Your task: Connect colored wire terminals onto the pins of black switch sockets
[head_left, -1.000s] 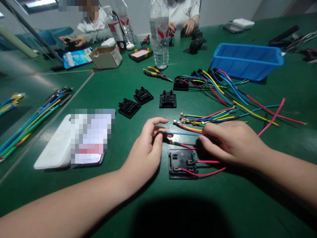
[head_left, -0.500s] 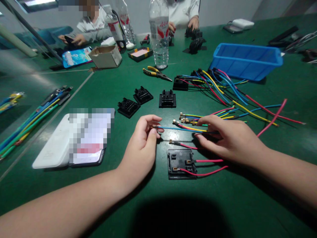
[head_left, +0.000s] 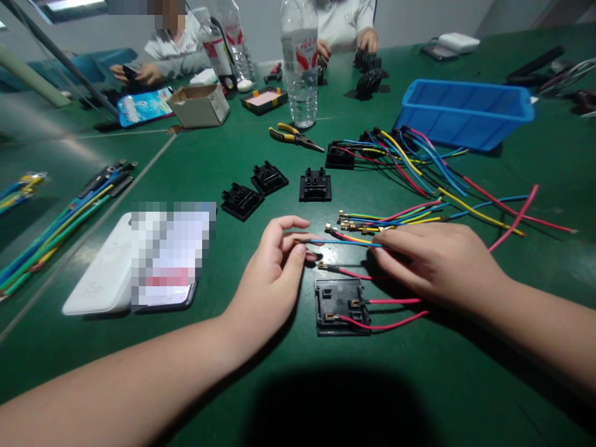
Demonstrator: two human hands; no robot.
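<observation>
Left hand (head_left: 282,261) and right hand (head_left: 433,254) pinch a thin blue plastic-coated wire (head_left: 344,242)

Smooth green tabletop (head_left: 233,155) spreads around the grip. A square black plastic plate (head_left: 342,292) lies just nearer the wearer; loose multicoloured wires (head_left: 400,218) lie just beyond. The blue wire is nearly straight, its dark-sleeved end pointing left; its long axis runs crosswise between the hands.
</observation>
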